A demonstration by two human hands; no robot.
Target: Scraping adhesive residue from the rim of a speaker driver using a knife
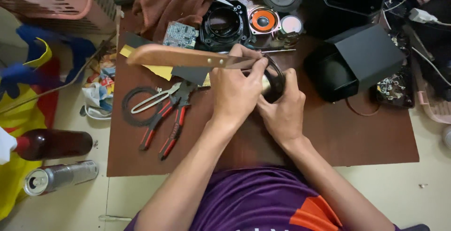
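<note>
Knife [188, 57] work going on here: the left hand [235, 90] is gripping a wooden-handled knife right where the handle meets the blade, fingers curled shut around it, thumb pressing toward the blade. The handle is sticking out toward 9 o'clock, so the long axis is running pretty much flat left to right, with the blade end pointing to 3 o'clock and going straight into the round black speaker part [273, 81].

That ring-shaped part is sitting dead centre of the brown board [357, 137], and the right hand [284, 109] is cupping it from the 5 o'clock side, fingers wrapped up around its rim, holding it steady. Both hands are touching each other at the part, so neither is really nearer; the blade tip itself is hiding behind the left fingers and I can't tell exactly where it's biting.

Other stuff lying around: red-handled pliers [171, 123] and metal scissors [155, 99] at 8 o'clock from the hands, resting over a flat black gasket ring [129, 113]. At 12 o'clock there's a black speaker frame [224, 24], a green circuit board [180, 34] and a small orange-coned speaker [263, 19]. A black speaker box [361, 57] is lying tipped at 2 o'clock. Off the board on the floor at 8 o'clock, a dark bottle [54, 144] and a silver can [58, 177] are lying on their sides.
</note>
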